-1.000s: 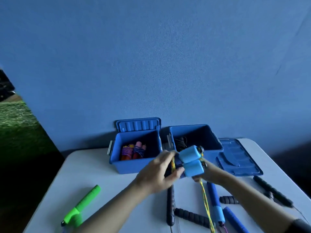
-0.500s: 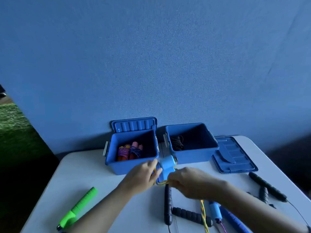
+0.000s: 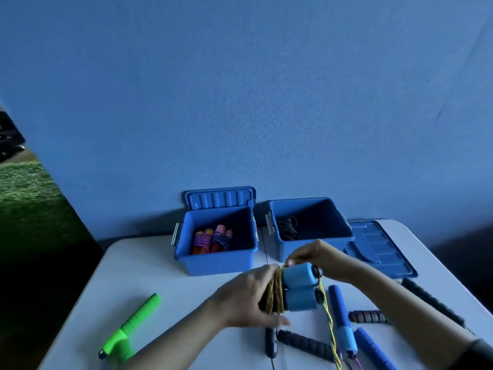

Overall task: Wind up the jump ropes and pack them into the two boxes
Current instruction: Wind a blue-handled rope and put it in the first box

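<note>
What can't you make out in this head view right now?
- Inner ends of the paired light-blue foam handles: behind the left hand.
- Loose yellow braided rope: cut off by the bottom edge.
- Dark coil in the right blue plastic box: too dim to identify.

A plain blue wall [image 3: 240, 89] fills the upper field of view, unbroken and evenly but dimly lit (no window or lamp in sight). A white table [image 3: 138, 276] with rounded corners stands against its base. Far left of the table lies a green, grass-like floor covering [image 3: 29, 198], with darker floor nearer the camera.
</note>
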A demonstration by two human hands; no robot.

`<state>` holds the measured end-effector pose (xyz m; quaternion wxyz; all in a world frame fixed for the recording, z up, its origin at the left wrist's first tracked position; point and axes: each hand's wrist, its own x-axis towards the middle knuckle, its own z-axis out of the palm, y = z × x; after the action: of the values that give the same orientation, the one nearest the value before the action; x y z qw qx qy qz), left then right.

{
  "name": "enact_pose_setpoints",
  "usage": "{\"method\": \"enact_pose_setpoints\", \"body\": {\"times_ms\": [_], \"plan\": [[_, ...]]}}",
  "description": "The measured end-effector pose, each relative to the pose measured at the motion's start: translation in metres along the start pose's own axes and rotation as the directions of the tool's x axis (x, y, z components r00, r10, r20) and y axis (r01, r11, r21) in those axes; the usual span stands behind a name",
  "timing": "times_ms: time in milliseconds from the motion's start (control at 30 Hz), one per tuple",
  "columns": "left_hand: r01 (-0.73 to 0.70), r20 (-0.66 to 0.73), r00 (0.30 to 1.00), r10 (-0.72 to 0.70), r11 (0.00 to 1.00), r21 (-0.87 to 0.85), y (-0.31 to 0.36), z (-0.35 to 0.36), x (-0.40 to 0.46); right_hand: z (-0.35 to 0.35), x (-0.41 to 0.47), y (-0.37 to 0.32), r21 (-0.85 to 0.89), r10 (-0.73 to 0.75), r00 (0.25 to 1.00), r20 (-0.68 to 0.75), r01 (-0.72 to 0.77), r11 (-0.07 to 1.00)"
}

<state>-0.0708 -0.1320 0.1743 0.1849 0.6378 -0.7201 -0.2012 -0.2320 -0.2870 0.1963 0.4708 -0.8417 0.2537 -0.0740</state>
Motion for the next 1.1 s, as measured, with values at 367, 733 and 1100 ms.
{"method": "enact_pose_setpoints", "body": {"times_ms": [367,733,1100], "plan": [[0.278,-0.251,0.936,-0.247,0.956,0.097,-0.036,-0.031,0.021,0.089,-0.013,0.005,0.038,0.152,0.988,0.013,-0.152,0.988],[0.241,-0.038,0.969,-0.243,0.906,0.349,-0.068,0.012,-0.006,0.066,-0.022,-0.016,-0.612,-0.045,0.99,0.137,0.12,0.781],[-0.089,0.08,0.994,0.069,0.958,0.272,-0.017,0.012,-0.015,0.021,-0.004,-0.002,-0.365,-0.134,0.991,0.03,0.135,0.921]]}}
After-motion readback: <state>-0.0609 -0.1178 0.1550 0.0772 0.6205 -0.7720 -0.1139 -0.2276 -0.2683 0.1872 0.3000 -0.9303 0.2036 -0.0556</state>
